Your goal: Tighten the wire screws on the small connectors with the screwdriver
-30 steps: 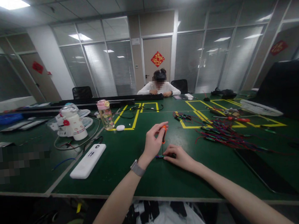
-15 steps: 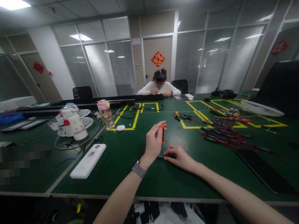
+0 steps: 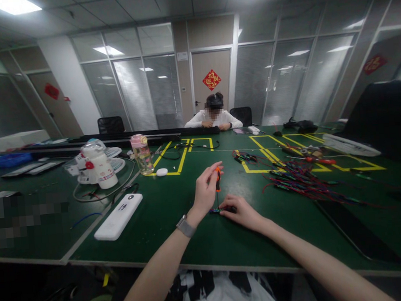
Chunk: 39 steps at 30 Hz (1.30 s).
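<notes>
My left hand [image 3: 204, 192] pinches the orange handle of a small screwdriver [image 3: 217, 178], held upright with its tip down on a small dark component [image 3: 217, 210] on the green table [image 3: 181, 246]. My right hand [image 3: 240, 210] rests on the table with its fingers pressed on that component, holding it in place. A grey watch sits on my left wrist.
A white flat device [image 3: 118, 216] lies to the left. Behind it stand a white bottle [image 3: 98, 165] and a pink-capped bottle [image 3: 142, 153]. A heap of red and black wired parts [image 3: 297, 177] lies to the right, a dark slab [image 3: 355, 230] nearer. Another person [image 3: 213, 116] sits across the table.
My left hand has shifted its fingers slightly on the screwdriver handle, which stays upright on the component. My right hand has not moved.
</notes>
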Each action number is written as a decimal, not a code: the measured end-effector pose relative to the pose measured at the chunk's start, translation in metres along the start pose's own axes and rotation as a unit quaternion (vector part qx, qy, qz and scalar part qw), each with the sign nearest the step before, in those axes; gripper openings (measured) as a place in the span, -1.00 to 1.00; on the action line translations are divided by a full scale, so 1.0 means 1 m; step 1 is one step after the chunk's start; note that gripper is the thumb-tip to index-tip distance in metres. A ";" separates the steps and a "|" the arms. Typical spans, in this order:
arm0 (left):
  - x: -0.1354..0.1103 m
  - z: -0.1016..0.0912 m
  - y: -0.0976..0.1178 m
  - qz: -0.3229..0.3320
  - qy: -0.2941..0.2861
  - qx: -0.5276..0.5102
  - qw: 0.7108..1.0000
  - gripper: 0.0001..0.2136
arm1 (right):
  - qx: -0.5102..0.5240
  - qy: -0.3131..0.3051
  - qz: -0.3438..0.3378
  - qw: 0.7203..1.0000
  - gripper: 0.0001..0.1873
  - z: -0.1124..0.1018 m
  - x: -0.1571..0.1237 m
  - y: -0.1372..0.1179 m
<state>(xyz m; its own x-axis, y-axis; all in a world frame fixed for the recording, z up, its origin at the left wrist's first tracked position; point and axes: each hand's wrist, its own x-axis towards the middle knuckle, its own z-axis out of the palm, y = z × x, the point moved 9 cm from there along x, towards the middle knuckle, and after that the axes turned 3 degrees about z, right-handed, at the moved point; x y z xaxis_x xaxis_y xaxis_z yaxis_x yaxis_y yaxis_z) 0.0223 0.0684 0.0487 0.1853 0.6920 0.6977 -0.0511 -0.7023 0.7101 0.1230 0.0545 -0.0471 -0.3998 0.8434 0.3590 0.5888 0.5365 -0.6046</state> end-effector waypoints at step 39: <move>-0.005 -0.003 0.017 0.051 0.029 0.071 0.996 -0.75 | -0.004 0.001 0.005 1.000 -0.87 -0.001 0.000 0.000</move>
<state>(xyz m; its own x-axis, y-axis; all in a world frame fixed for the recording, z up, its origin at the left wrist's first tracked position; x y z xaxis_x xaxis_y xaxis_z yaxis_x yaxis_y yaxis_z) 0.0175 0.0534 0.0573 0.1291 0.6210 0.7731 0.0734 -0.7835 0.6171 0.1237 0.0544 -0.0458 -0.3924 0.8486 0.3547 0.5978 0.5284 -0.6029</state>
